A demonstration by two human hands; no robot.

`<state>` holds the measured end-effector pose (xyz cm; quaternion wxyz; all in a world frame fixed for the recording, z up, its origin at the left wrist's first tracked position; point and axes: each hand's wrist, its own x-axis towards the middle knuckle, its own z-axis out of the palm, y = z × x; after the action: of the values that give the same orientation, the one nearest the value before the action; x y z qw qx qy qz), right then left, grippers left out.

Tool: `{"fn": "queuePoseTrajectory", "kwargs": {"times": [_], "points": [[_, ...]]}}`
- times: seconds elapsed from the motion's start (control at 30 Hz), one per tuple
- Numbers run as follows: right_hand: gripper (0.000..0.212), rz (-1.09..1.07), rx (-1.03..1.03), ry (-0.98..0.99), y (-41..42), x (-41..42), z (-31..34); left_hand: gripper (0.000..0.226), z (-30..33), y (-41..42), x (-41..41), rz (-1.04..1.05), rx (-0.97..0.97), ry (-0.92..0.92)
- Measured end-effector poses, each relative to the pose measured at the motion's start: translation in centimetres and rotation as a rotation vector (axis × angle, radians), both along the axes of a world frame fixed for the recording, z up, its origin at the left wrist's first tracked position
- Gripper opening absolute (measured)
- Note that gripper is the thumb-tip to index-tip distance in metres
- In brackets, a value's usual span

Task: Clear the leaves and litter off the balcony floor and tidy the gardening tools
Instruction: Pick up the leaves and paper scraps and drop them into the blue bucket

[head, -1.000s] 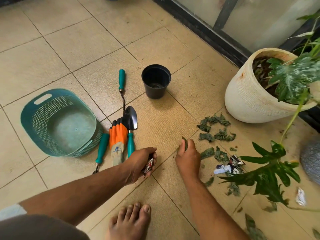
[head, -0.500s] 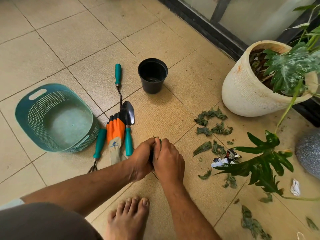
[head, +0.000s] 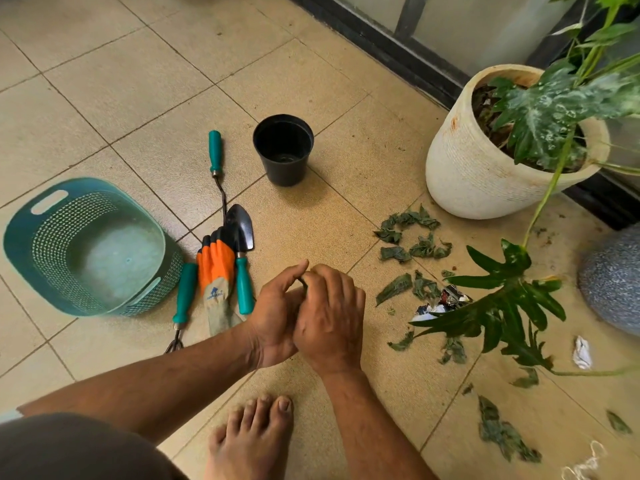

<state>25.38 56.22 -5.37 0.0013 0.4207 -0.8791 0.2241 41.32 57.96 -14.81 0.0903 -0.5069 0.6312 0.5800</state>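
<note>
The two hands meet above the tiles in the middle of the view. The left hand is cupped with its thumb raised, and the right hand is curled against it, fingers tucked into the left palm. A sliver of something dark green shows at the top of the join, probably a leaf scrap being passed across, but what either hand actually has hold of is hidden, so I cannot tell how much is gathered there.

The coming move turns on where the remaining litter lies: all of it is on the right-hand side. The scattered torn leaves run from just beside the white planter down toward the hands. Crumpled wrapper scraps sit among them, partly under a drooping live leaf. More leaf bits lie nearer the lower right corner, with a white paper scrap beyond. The right hand is plainly the nearer one for picking.

The likely drop points lie the other way. The teal basket is well to the left. The small black pot stands ahead. Between them lie the orange glove, a trowel and two teal-handled tools, their handles running roughly toward and away from the person, still to be tidied
</note>
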Motion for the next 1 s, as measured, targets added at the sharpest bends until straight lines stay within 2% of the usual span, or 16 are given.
{"fn": "queuePoseTrajectory", "kwargs": {"times": [0.07, 0.1, 0.17, 0.23, 0.27, 0.33, 0.37, 0.43, 0.5, 0.67, 0.77, 0.83, 0.93, 0.97, 1.0], "points": [[0.041, -0.017, 0.043, -0.046, 0.3, 0.1, -0.2, 0.054, -0.1, 0.0, 0.1, -0.002, -0.013, 0.002], [0.043, -0.037, 0.055, -0.074, 0.3, 0.3, -0.2, 0.054, 2.6, -0.4, 0.0, -0.005, -0.010, 0.011], [0.055, -0.069, 0.074, -0.116, 0.3, 0.5, 0.1, 0.053, -3.6, 0.0, 1.2, 0.003, 0.032, 0.052], [0.065, -0.084, 0.083, -0.125, 0.2, 0.5, 0.5, 0.063, -7.1, 0.2, 1.7, 0.045, 0.027, 0.232], [0.066, -0.094, 0.082, -0.125, 0.1, 0.5, 0.8, 0.069, -7.5, 0.1, 1.8, 0.071, 0.018, 0.288], [0.066, -0.130, 0.062, -0.136, -0.2, 0.5, 1.4, 0.051, -5.7, 0.1, 1.3, 0.062, -0.037, 0.185], [0.067, -0.150, 0.046, -0.141, -0.3, 0.5, 1.8, 0.043, -3.4, -0.5, 0.7, 0.066, -0.053, 0.127], [0.068, -0.167, 0.010, -0.136, -0.5, 0.5, 2.3, 0.039, 2.6, -0.8, -1.0, 0.078, -0.108, 0.139], [0.067, -0.162, -0.022, -0.124, -0.5, 0.2, 2.6, 0.037, -0.2, 0.1, -1.4, 0.070, -0.101, 0.136], [0.066, -0.080, -0.102, -0.151, -0.1, -0.4, 2.6, 0.049, -2.9, 0.3, -0.6, 0.054, -0.114, 0.204], [0.065, 0.029, -0.198, -0.239, -0.1, -0.4, 2.1, 0.051, -3.8, 0.2, -0.6, -0.007, -0.204, 0.223], [0.062, 0.045, -0.286, -0.352, -0.4, -0.9, 1.3, 0.052, -3.4, -0.1, -0.4, -0.028, -0.166, 0.241], [0.056, -0.193, -0.327, -0.413, -0.6, -4.0, -0.3, 0.053, -4.1, 0.6, 0.5, -0.072, -0.178, 0.320], [0.053, -0.299, -0.289, -0.352, -0.5, -5.9, -0.8, 0.053, -2.2, -0.6, -1.7, -0.062, -0.132, 0.335], [0.052, -0.378, -0.240, -0.273, -0.1, -8.0, -1.3, 0.050, 0.7, -2.9, -4.8, -0.030, 0.034, 0.315]]}}
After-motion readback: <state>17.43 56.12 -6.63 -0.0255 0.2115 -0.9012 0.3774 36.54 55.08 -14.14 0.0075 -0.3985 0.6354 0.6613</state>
